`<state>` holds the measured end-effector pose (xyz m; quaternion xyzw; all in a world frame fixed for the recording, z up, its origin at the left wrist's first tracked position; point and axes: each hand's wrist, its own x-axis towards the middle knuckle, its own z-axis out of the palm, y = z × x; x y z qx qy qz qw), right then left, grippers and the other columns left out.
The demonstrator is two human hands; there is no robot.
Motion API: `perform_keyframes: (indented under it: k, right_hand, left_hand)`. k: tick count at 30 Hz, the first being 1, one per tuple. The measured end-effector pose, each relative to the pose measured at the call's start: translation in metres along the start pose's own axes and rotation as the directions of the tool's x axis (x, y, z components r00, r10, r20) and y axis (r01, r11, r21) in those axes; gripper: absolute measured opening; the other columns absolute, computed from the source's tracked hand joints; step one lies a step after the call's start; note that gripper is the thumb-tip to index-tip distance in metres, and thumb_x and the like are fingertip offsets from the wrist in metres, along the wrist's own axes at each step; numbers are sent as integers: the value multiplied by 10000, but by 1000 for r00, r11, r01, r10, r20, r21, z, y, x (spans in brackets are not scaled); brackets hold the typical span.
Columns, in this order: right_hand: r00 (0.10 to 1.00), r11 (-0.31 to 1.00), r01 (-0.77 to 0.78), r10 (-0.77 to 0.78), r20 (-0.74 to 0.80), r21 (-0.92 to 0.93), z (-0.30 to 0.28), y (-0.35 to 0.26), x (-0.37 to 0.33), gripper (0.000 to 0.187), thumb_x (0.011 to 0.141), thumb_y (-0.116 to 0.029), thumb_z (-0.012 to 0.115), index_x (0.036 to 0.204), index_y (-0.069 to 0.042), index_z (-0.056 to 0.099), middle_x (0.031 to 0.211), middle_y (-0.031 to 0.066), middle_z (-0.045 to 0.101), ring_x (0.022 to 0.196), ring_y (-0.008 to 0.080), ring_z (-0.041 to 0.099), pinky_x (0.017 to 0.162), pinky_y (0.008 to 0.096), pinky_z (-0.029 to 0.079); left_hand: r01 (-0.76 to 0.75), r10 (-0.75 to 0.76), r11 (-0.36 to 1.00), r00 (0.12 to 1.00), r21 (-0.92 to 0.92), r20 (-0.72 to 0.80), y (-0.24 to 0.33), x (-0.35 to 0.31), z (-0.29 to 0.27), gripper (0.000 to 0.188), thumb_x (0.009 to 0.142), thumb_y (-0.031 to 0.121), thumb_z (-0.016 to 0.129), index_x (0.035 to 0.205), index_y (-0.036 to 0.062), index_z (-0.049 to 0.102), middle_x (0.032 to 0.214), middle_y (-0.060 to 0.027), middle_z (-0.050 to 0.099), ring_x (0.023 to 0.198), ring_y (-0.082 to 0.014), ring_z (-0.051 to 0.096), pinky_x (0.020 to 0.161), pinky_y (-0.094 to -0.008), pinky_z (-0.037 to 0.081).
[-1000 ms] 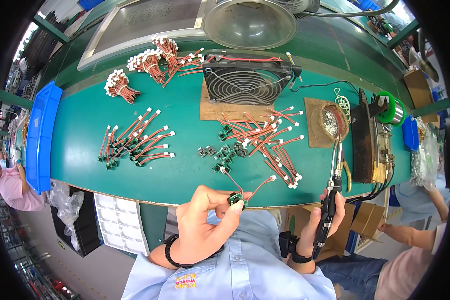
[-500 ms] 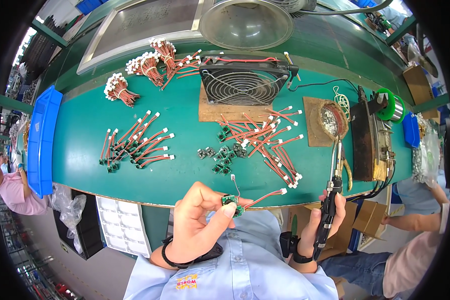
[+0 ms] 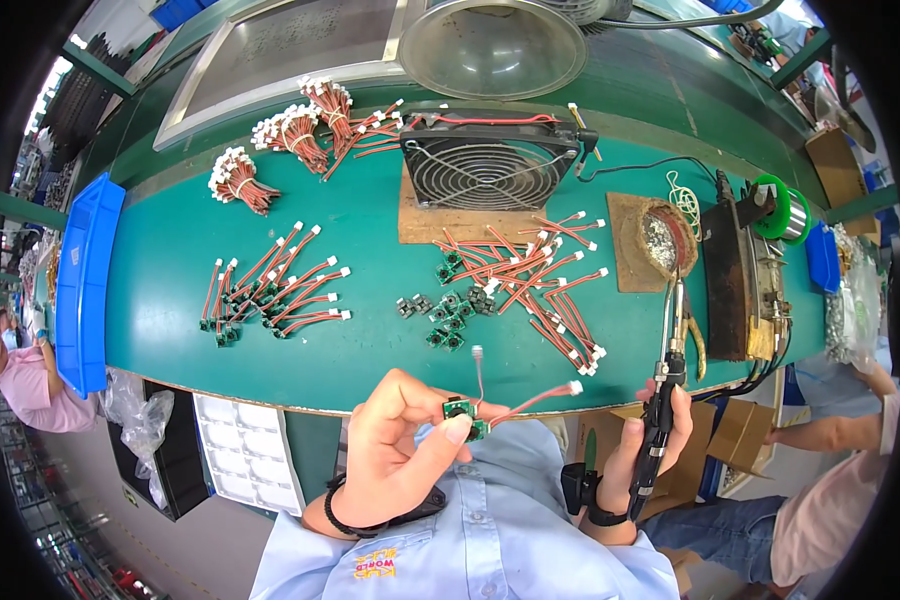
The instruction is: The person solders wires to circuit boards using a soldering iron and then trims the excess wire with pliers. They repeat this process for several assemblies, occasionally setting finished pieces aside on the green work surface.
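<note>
Left hand [image 3: 395,455] fingers pinched on small green board [image 3: 462,412] with red leads; right hand [image 3: 642,462] fist wrapped round soldering iron [image 3: 667,385].

Your left hand [image 3: 395,450] and right hand [image 3: 642,450] sit just off the table's [image 3: 370,215] near edge, and the strip of green along that edge in front of them is bare, so you can slide either way there. Straight ahead, a cluster of small circuit boards [image 3: 445,315] and a heap of red wires [image 3: 535,275] block the middle. Behind them the fan [image 3: 490,165] stands toward the far edge. To your left, more wired boards [image 3: 270,295] lie spread out, with open green between them and the middle cluster. Toward the right edge, the soldering stand [image 3: 740,265] and solder sponge [image 3: 665,240] crowd the way.
</note>
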<state>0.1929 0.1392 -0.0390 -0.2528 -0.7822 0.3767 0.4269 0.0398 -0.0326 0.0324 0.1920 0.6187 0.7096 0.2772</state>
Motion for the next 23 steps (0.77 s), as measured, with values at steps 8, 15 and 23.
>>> perform_keyframes:
  k: [8,15,23]
  right_hand:
    - [999,923,-20,5,40,383,24,-20,13,374,858,-114,545,1166,-52,342,996,255,581,856,290,605,821,399,445]
    - [970,824,-94,-51,238,559,38,-38,16,382,870,-178,549,1171,-76,335,975,249,570,850,285,599,776,411,474]
    - [977,678,-194,70,200,709,34,-48,6,502,830,-333,617,1180,-113,332,983,257,559,841,262,594,755,416,488]
  left_hand:
    - [211,-158,919,971,-333,179,-7,4,-6,184,870,175,502,866,7,426,815,-251,615,507,-144,526,468,-235,429]
    - [350,-248,840,928,-415,279,-10,8,-5,223,865,196,517,870,-10,433,797,-266,606,463,-173,502,472,-250,418]
    - [335,-292,916,934,-218,207,-13,6,-11,264,858,254,541,967,26,463,907,-238,610,685,-221,602,508,-228,425]
